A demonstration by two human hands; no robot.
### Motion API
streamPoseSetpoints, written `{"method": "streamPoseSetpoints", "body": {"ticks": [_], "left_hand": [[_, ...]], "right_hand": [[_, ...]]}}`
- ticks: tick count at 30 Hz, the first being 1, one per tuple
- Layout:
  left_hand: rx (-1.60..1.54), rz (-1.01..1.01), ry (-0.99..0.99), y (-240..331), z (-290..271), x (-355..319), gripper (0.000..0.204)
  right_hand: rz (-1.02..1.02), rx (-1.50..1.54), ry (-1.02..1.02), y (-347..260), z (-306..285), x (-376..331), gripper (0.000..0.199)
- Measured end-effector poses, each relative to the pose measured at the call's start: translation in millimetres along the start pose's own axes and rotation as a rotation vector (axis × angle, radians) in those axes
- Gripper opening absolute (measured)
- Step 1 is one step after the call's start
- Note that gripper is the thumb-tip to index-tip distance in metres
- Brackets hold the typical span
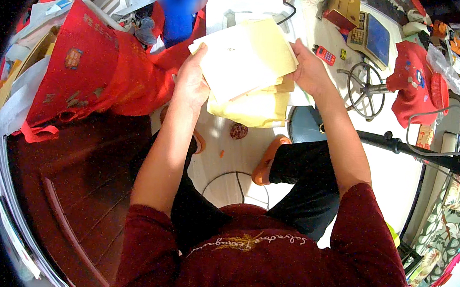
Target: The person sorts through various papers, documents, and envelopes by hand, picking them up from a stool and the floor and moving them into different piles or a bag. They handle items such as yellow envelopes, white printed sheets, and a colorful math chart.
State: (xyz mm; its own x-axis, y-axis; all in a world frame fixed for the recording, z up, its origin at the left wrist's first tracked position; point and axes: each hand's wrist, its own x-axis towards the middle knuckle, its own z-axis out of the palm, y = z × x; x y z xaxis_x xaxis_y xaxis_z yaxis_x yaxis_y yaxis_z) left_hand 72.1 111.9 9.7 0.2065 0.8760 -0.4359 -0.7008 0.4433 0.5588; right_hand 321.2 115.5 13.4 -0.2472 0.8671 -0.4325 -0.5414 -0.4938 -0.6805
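Observation:
A pale yellow square sheet or thin stack (250, 59), paper or cloth, is held up between my two hands. My left hand (193, 81) is closed on its left edge, thumb lying on the top face and the other fingers mostly hidden below. On the other side, my right hand (308, 70) grips the right edge near the corner, fingers partly out of sight behind it. Just beneath and nearer to me lie more yellow pieces (247, 109), looser and crinkled. Strong light washes out the top face.
Behind the sheets sits a white moulded object (239, 4) with a black cord. To the right are a red calculator-like device (324, 55), a spoked wheel (365, 90), a scale (370, 38) and a black pole (409, 145). A large red bag (93, 62) stands left.

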Motion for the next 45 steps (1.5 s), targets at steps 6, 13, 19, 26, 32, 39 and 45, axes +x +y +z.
{"method": "streamPoseSetpoints", "body": {"ticks": [6,13,19,26,32,39,45], "left_hand": [[0.035,0.075,0.039,-3.5,-0.6,-6.6,0.04],[0.105,0.047,0.126,-5.2,-10.5,-7.6,0.039],[0.133,0.013,0.241,-13.3,-16.8,-3.5,0.034],[0.564,0.211,0.243,-15.9,-15.9,-0.7,0.069],[0.493,0.331,-0.099,3.7,27.6,-23.8,0.071],[-0.071,0.364,-0.262,32.4,26.2,-24.4,0.044],[-0.057,0.405,-0.193,53.7,18.1,-27.1,0.043]], "right_hand": [[0.113,0.142,0.025,-1.1,6.5,-5.8,0.038],[-0.173,0.109,0.191,-23.1,5.6,-10.2,0.035],[-0.449,0.103,0.207,-65.2,-22.3,-21.2,0.031],[-0.425,0.247,0.038,-72.1,-21.5,-27.8,0.031],[-0.285,0.394,-0.228,-34.0,14.7,-26.9,0.03],[-0.146,0.094,-0.12,1.1,53.9,-37.1,0.03],[-0.135,0.032,-0.235,-0.1,52.3,-31.7,0.034]]}}
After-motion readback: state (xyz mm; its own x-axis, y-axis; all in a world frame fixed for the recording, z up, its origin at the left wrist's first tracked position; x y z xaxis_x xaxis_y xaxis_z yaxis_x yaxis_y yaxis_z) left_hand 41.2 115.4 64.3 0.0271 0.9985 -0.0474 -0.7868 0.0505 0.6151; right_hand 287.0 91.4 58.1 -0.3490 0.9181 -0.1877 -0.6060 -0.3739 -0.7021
